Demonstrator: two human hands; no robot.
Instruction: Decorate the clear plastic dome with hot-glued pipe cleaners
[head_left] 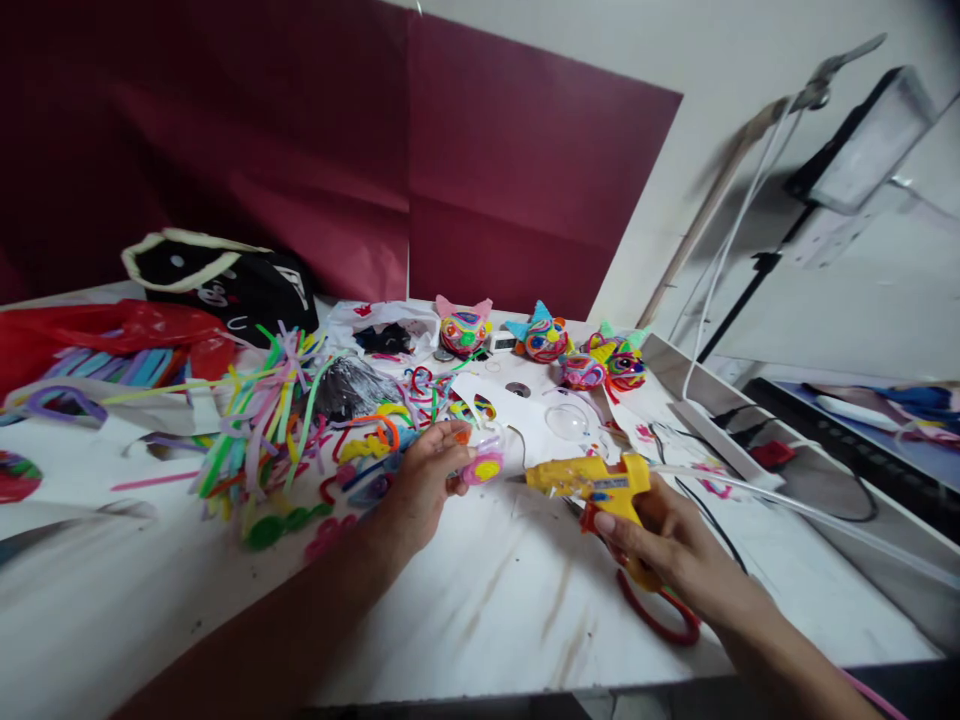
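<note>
My right hand [660, 545] is wrapped round the grip of a yellow hot glue gun [574, 474], its nozzle pointing left. Just beyond that nozzle, my left hand [431, 470] pinches a clear plastic ball [486, 458] with a pink and yellow round piece on its front. A small gap seems to separate the nozzle from the ball. Under my right hand lie scissors with red handles [660, 622], partly covered by the glue gun. Loose coloured pipe cleaners [375, 450] spread to the left of my left hand, with green pieces [281, 527] nearer me.
Several finished decorated balls with ears [544, 338] stand at the back. Bundled pipe cleaners [259, 430], a red plastic bag [112, 335] and a black bag [225, 285] occupy the left. A clear half shell [568, 421] lies mid-table. At right are a white tray [720, 440] with cords and a lamp [862, 140].
</note>
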